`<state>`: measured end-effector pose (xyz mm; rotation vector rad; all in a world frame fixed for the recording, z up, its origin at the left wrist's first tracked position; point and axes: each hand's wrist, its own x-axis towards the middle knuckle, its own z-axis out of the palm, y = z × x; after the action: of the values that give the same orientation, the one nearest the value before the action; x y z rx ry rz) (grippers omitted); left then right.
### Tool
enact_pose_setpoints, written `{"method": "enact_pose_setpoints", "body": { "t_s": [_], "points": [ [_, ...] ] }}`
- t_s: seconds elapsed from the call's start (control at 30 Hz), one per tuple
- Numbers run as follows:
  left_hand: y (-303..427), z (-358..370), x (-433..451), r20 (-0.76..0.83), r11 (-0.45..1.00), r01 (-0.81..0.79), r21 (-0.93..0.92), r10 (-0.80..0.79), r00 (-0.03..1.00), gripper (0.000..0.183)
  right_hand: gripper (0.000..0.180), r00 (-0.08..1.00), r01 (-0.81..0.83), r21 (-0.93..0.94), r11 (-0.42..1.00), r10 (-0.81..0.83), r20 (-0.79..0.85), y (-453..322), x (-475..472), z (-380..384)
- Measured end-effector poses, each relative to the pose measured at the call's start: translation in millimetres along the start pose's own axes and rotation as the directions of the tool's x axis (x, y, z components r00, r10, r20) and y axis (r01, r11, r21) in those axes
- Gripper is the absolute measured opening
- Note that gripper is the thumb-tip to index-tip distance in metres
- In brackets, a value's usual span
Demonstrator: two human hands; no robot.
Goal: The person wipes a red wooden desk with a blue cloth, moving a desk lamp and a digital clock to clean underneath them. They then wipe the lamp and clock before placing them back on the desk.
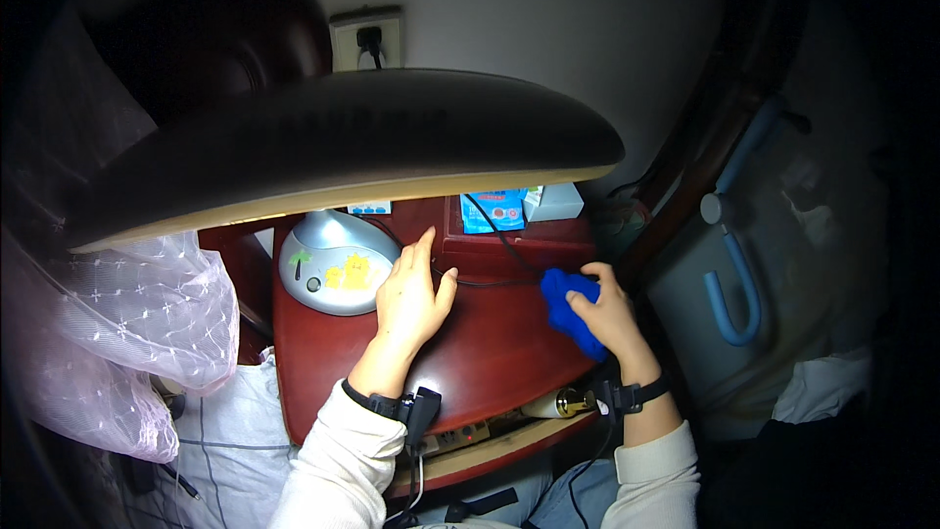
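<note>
A blue cloth [571, 308] lies bunched on the right side of the red wooden tabletop [499, 338], gripped by my right hand [608, 308]. My left hand [415, 294] is beside the silver base of a desk lamp [334, 297], fingers extended and holding nothing; whether it touches the base I cannot tell. Yellow cartoon stickers and a round button show on the base. The lamp's wide dark head [367, 132] spans the view above both hands. A black cable [507, 281] runs over the tabletop between my hands.
On a raised red box [514, 246] at the back are a blue packet [492, 214] and a pale box [556, 203]. An open drawer [507, 452] at the front holds a power strip [459, 438] and a gold-capped bottle [562, 404]. A lace curtain [161, 316] hangs left.
</note>
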<state>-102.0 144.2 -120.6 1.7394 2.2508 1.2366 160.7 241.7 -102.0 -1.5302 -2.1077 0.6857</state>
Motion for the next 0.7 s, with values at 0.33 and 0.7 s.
{"method": "enact_pose_setpoints", "body": {
  "t_s": [0.33,0.7],
  "points": [
    [-7,12,0,0.073,0.983,-0.172,0.057,0.168,0.983,0.069,0.053,0.958,0.126,-0.191,0.973,-0.070,0.277,-31,-35,-39],
    [-5,12,-1,0.081,0.980,-0.198,0.027,0.195,0.977,0.070,0.060,0.933,0.159,-0.038,0.987,-0.138,0.332,-45,18,18]
  ]
}}
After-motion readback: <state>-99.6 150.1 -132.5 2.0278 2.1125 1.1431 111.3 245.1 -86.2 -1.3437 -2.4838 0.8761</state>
